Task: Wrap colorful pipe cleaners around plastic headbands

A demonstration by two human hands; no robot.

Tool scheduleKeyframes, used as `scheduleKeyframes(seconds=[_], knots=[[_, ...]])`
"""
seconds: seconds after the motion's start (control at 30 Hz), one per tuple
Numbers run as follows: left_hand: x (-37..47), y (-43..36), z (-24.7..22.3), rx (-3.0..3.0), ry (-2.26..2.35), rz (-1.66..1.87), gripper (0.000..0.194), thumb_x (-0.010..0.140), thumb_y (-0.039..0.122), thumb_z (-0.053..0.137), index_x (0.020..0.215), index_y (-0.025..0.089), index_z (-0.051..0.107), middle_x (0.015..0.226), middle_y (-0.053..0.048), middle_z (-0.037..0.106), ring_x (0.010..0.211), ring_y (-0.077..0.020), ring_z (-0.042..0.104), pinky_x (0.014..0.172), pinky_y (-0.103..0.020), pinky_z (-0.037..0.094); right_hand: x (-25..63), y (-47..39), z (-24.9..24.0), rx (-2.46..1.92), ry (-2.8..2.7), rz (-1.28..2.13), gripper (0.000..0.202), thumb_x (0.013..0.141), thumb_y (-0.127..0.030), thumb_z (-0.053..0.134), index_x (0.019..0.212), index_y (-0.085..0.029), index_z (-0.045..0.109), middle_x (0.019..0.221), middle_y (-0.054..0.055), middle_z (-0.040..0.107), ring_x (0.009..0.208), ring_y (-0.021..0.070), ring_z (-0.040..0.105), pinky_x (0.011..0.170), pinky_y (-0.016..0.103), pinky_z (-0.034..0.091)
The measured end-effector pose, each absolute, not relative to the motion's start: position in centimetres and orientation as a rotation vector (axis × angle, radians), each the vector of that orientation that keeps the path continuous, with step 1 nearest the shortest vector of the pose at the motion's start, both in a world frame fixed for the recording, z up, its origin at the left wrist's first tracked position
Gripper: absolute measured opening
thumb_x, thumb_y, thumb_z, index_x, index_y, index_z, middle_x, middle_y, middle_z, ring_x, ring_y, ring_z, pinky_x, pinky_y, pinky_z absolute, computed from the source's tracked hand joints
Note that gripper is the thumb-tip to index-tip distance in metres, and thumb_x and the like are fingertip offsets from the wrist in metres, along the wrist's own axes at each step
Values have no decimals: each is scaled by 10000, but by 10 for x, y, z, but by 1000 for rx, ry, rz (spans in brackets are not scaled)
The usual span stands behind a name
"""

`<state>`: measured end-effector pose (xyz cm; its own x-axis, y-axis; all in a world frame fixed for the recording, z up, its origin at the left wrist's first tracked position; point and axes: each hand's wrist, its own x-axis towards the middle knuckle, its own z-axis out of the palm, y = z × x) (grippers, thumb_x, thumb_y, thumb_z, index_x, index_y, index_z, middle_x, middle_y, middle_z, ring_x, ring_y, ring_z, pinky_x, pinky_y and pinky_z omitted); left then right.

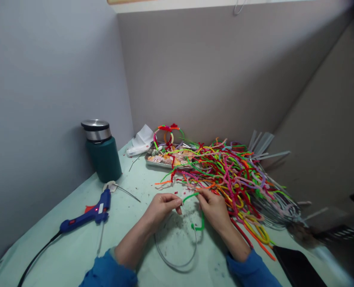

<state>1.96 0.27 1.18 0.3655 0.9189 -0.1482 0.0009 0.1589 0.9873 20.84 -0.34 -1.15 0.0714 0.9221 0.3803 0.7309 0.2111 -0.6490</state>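
In the head view, the upper part of the wire hoop (pixel 177 266) is thin and blurred, and the left hand (pixel 165 205) partly hides it. The right hand (pixel 214 205) covers a stretch of the green pipe cleaner (pixel 202 220). A dark object (pixel 298 265) right of the hoop is cut off by the lower edge.

Both forearms reach inward, one on each side of the hoop. The left thumb and finger are pinched on its upper end; whether they also catch the green tip is unclear. The right thumb and finger clamp the green strip, whose bent lower end reaches the hoop's right side.

Left of the hoop lie a glue gun (pixel 88 217) and, farther back, a bottle (pixel 104 157). Beyond it sits a tray (pixel 165 164); a pipe cleaner heap (pixel 233 171) crowds its right.
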Motion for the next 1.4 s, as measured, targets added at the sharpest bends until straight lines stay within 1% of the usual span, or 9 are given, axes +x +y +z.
scheduleKeyframes(seconds=[0.27, 0.47, 0.6, 0.73, 0.83, 0.93, 1.03, 1.23, 1.4], knots=[[21, 2, 12, 1187, 1013, 801, 308, 639, 413, 684, 668, 107, 667, 563, -46, 617, 369, -33, 239, 406, -232, 103, 210, -3, -11, -1320, -1645, 114, 263, 825, -198, 475, 1018, -212, 654, 1071, 83, 662, 1012, 239, 588, 894, 366, 426], [22, 2, 14, 1199, 1054, 840, 327, 637, 443, 692, 655, 117, 667, 577, -33, 625, 373, -32, 258, 404, -221, 141, 208, -4, -12, -1348, -1582, 483, 224, 826, -228, 509, 1006, -232, 642, 736, 30, 692, 628, 189, 626, 597, 288, 458], [21, 3, 13, 1195, 1035, 871, 313, 653, 429, 685, 668, 117, 671, 567, -28, 618, 377, -35, 255, 411, -221, 156, 197, -9, -6, -1217, -1532, 819, 168, 827, -312, 548, 942, -204, 606, 686, 16, 654, 487, 138, 558, 474, 252, 413], [21, 3, 13, 1194, 1031, 897, 300, 676, 421, 668, 656, 121, 665, 559, -20, 602, 385, -37, 251, 419, -225, 158, 192, -11, -2, -1000, -1363, 1056, 304, 831, -365, 550, 1102, -230, 525, 883, 45, 655, 596, 146, 597, 472, 237, 414], [21, 3, 14, 1174, 1040, 894, 298, 678, 420, 664, 628, 126, 656, 508, -1, 560, 379, -38, 224, 419, -231, 150, 193, -10, -4, -1049, -1431, 985, 188, 851, -371, 527, 874, -199, 601, 773, 31, 613, 637, 148, 562, 511, 238, 402], [21, 3, 14, 1146, 1031, 889, 279, 678, 405, 661, 618, 133, 647, 486, 17, 531, 374, -35, 207, 418, -233, 136, 191, -10, -5, -1163, -1644, 802, 328, 874, -354, 492, 610, -182, 584, 612, 10, 534, 598, 140, 493, 568, 259, 379], [21, 3, 14, 1132, 1013, 902, 269, 671, 395, 660, 617, 132, 646, 496, 16, 540, 376, -34, 211, 419, -229, 140, 186, -12, -4, -1149, -1716, 800, 311, 857, -367, 515, 623, -189, 617, 659, 19, 567, 648, 156, 503, 615, 267, 389], [23, 1, 18, 1095, 972, 911, 263, 650, 384, 668, 626, 123, 648, 556, -17, 596, 394, -42, 285, 432, -222, 188, 171, -11, -15, -1044, -1120, 1398, 301, 770, -470, 607, 854, -183, 637, 614, -17, 556, 445, 90, 430, 394, 194, 294], [23, 3, 14, 1108, 990, 904, 260, 664, 374, 656, 644, 116, 634, 553, -17, 581, 386, -33, 259, 413, -219, 131, 169, -9, -21, -1052, -978, 1344, 344, 716, -476, 667, 640, -144, 613, 499, -23, 522, 393, 64, 394, 375, 187, 257]])
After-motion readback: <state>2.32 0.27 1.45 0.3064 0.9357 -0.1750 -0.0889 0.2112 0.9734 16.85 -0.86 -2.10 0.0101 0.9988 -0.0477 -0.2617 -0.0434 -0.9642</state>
